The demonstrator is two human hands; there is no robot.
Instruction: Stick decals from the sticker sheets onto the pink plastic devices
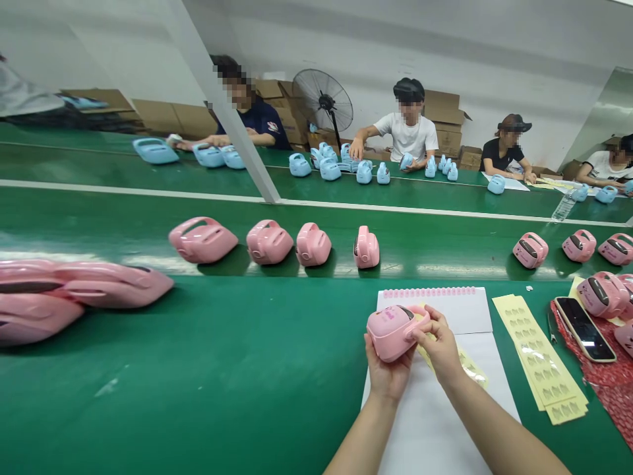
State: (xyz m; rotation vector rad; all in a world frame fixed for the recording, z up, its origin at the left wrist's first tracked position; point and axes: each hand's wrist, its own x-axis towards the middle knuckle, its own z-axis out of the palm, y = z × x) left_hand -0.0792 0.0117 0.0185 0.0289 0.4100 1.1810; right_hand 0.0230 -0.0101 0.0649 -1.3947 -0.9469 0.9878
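I hold a pink plastic toy shell (393,330) with a handle just above a white sheet of paper (435,409). My left hand (386,371) cups it from below, fingers closed around its underside. My right hand (438,344) grips the shell's right end, fingertips pressed on its top near the handle. A yellowish sticker backing strip (469,366) lies under my right hand. A row of small pink stickers (429,291) runs along the far edge of a second white sheet.
Several pink shells (270,241) sit on the green belt (222,369) ahead, more at the far left (74,290) and right (601,293). Used sticker sheets (537,356) and a phone (585,328) lie at the right. Several people work with blue shells (329,168) across the line.
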